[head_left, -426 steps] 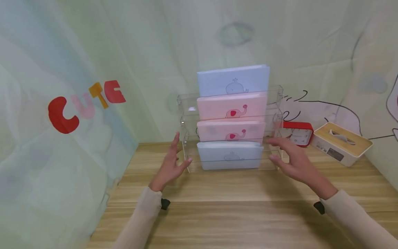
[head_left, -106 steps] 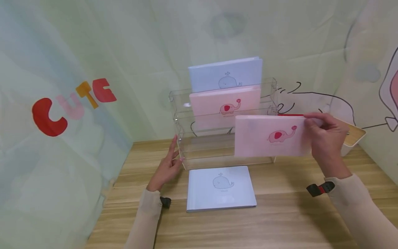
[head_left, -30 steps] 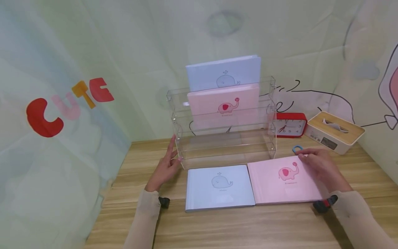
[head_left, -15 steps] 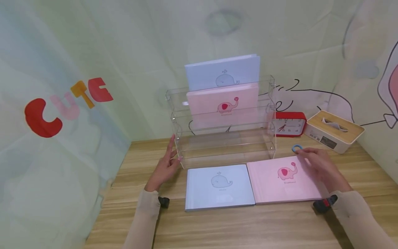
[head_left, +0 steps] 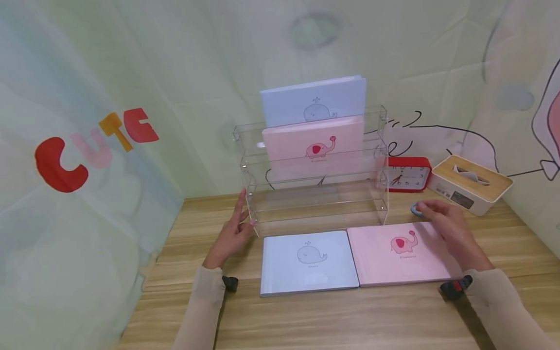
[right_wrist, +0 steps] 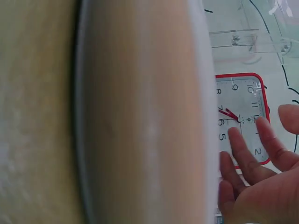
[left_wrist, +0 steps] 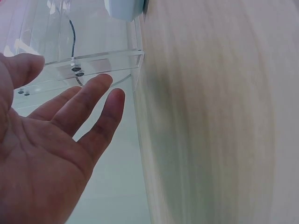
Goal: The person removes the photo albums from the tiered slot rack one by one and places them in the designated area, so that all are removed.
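My left hand [head_left: 229, 238] touches the left side of a clear acrylic rack [head_left: 315, 216] with fingers extended. In the left wrist view, its fingers [left_wrist: 81, 109] are spread beside the rack's edge. My right hand [head_left: 448, 226] is over the right end of a pink elephant book [head_left: 380, 255], its fingertips near a small blue ring [head_left: 414, 210], which they partly cover. The right wrist view shows these fingers [right_wrist: 243, 161] loosely apart, holding nothing. A light-blue whale book [head_left: 310, 277] lies flat beside the pink one, nearly touching it. Another pink book [head_left: 284, 150] and blue book [head_left: 288, 107] stand in the rack's rear tiers.
Right of the rack are a red alarm clock [head_left: 409, 175] and a tissue box [head_left: 470, 184] with a wooden lid. A printed curtain [head_left: 197, 73] hangs behind the wooden table [head_left: 306, 316]. A blurred brownish surface [right_wrist: 145, 112] fills much of the right wrist view.
The two front books have gone from the rack's lower tiers to flat on the table, blue first, then pink. Lately my right hand has come off the pink book's top edge, rising slightly.
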### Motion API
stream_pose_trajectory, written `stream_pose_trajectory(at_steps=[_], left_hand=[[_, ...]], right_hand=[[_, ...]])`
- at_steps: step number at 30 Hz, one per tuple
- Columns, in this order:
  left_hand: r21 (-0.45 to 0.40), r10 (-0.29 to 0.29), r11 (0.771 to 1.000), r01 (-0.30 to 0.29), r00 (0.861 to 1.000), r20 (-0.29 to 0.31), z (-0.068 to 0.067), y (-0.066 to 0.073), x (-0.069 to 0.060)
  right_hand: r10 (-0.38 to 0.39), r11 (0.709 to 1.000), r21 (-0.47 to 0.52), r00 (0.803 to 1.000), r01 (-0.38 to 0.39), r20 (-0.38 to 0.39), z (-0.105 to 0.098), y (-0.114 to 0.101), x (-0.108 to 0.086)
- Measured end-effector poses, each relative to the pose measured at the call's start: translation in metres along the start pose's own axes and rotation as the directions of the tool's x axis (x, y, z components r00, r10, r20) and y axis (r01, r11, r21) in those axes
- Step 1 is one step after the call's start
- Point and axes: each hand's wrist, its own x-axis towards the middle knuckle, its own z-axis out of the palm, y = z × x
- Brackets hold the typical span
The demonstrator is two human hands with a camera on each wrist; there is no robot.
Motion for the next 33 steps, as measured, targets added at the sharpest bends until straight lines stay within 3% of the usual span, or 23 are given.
stream_pose_trajectory(at_steps=[3, 6, 10, 13, 22, 33], left_hand=[[0.01, -0.007, 1.0, 0.007, 1.0, -0.001, 0.0, 0.001, 0.0], [0.015, -0.014, 1.0, 0.014, 1.0, -0.001, 0.0, 0.002, -0.001], [0.014, -0.015, 1.0, 0.015, 1.0, -0.004, 0.0, 0.003, -0.002], [0.019, -0.013, 1.0, 0.013, 1.0, -0.007, 0.0, 0.002, -0.002], [0.021, 0.005, 1.0, -0.005, 1.0, -0.006, 0.0, 0.003, -0.001], [0.006, -0.01, 1.0, 0.01, 1.0, 0.004, -0.001, 0.001, -0.001]], right_hand=[[-0.065, 0.998, -0.003, 0.998, 0.065, -0.022, 0.001, -0.003, -0.002], [-0.182, 0.983, -0.001, 0.98, 0.182, -0.079, 0.003, -0.011, -0.006], [-0.372, 0.927, -0.008, 0.915, 0.375, -0.157, 0.004, -0.026, -0.011], [-0.461, 0.885, -0.02, 0.869, 0.465, -0.18, 0.005, -0.039, -0.013], [-0.574, 0.816, -0.038, 0.799, 0.577, -0.18, 0.009, -0.084, -0.021], [-0.666, 0.743, -0.009, 0.738, 0.669, -0.108, 0.013, -0.124, -0.02]])
